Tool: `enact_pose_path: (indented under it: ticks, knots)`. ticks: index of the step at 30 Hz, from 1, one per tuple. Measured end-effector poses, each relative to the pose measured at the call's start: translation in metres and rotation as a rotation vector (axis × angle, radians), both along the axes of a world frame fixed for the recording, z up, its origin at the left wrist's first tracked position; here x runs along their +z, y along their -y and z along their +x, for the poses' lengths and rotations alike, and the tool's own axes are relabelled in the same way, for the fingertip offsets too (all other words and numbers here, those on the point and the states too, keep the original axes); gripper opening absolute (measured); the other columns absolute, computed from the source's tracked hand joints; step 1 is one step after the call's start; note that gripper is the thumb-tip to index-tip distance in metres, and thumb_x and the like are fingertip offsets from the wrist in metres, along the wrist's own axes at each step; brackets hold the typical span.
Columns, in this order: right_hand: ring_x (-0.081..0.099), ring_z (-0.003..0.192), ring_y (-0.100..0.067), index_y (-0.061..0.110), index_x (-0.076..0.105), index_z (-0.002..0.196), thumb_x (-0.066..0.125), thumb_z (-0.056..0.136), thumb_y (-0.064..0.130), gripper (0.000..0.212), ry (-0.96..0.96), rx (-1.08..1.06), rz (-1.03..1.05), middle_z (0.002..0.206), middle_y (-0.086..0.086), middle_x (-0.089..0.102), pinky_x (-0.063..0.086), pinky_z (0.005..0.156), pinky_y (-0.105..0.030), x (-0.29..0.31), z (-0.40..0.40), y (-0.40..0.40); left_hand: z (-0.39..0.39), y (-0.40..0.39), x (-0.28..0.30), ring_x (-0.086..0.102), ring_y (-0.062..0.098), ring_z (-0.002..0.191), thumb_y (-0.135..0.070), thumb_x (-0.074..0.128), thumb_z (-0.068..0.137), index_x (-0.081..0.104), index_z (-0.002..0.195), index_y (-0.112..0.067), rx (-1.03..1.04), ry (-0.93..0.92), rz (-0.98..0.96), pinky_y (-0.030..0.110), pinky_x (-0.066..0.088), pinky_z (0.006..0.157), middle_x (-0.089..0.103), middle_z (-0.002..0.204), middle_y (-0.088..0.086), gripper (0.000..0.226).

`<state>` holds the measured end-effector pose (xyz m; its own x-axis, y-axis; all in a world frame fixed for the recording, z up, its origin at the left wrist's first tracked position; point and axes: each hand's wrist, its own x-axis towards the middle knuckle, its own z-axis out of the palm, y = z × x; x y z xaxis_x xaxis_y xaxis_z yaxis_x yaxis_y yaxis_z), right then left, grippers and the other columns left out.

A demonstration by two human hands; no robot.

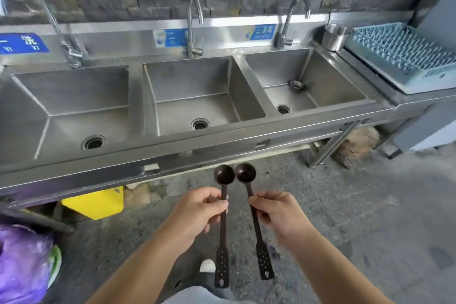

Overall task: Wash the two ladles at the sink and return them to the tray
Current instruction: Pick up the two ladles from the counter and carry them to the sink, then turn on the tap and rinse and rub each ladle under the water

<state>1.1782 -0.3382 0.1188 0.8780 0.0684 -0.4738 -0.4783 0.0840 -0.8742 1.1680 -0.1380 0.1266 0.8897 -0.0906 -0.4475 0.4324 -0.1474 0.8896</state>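
Observation:
I hold two dark brown long-handled ladles side by side in front of me, bowls up and nearly touching. My left hand (197,210) pinches the upper handle of the left ladle (224,175). My right hand (278,212) pinches the right ladle (245,173) the same way. Both perforated handle ends hang down over the floor. Just beyond the bowls runs the front rim of a steel three-basin sink (172,140), with the middle basin (204,96) straight ahead under its faucet (193,22). A blue-grey rack tray (404,49) sits on the counter at the far right.
Left basin (74,106) and right basin (308,81) flank the middle one, each with a faucet. A steel cup (335,37) stands by the rack. A yellow bin (96,202) sits under the sink, and a purple bag (22,266) lies at lower left.

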Motion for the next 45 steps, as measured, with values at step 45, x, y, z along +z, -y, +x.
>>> enact_pose_path:
  ticks: [45]
  knots:
    - [0.048,0.045,-0.013,0.019,0.06,0.065,0.076,0.078,0.014,0.022,-0.357,0.179,-0.417,0.049,0.003,0.057,0.041,0.054,-0.027,-0.26,0.57,-0.125,0.519,-0.08,-0.277,0.051,0.016,0.058,-0.013,0.067,0.085,0.069,0.09,-0.019,0.562,-0.419,0.156,0.027,0.038,0.059,0.061,0.067,0.0,0.008]
